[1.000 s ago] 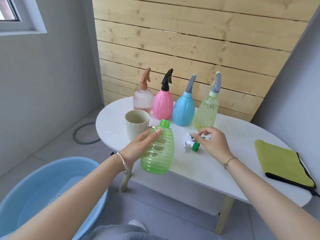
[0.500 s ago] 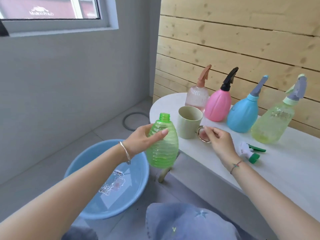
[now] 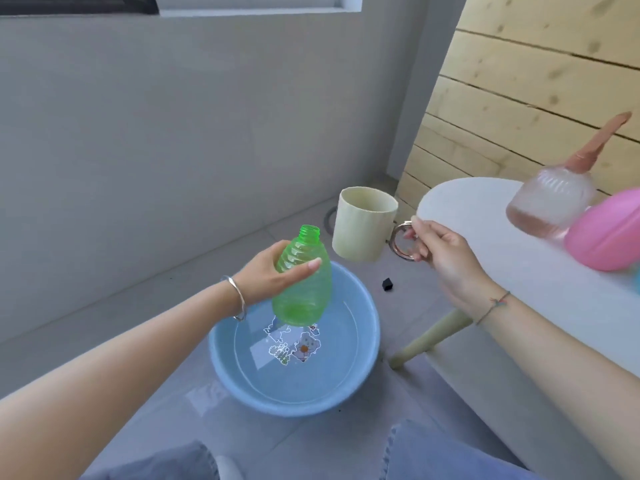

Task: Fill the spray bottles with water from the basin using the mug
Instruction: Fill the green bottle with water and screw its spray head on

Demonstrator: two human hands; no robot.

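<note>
Mid-frame, the left hand [image 3: 266, 275] wraps a ribbed green plastic bottle [image 3: 304, 306]; the right hand [image 3: 440, 251] pinches the handle of a cream mug [image 3: 360, 226].

Above the basin [image 3: 372, 337] the near and right water [image 3: 329, 372] lies open; the bottle [image 3: 304, 292] hangs over its far left, the table [image 3: 467, 202] crowding the right.

Now mug [image 3: 363, 225] off table [image 3: 485, 209], aloft beside bottle [image 3: 304, 289] above basin [image 3: 223, 358]

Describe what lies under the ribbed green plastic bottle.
Below the ribbed green plastic bottle, held by the left hand, sits a round blue plastic basin of water with cartoon stickers on its floor. The bottle covers part of its far rim.
</note>
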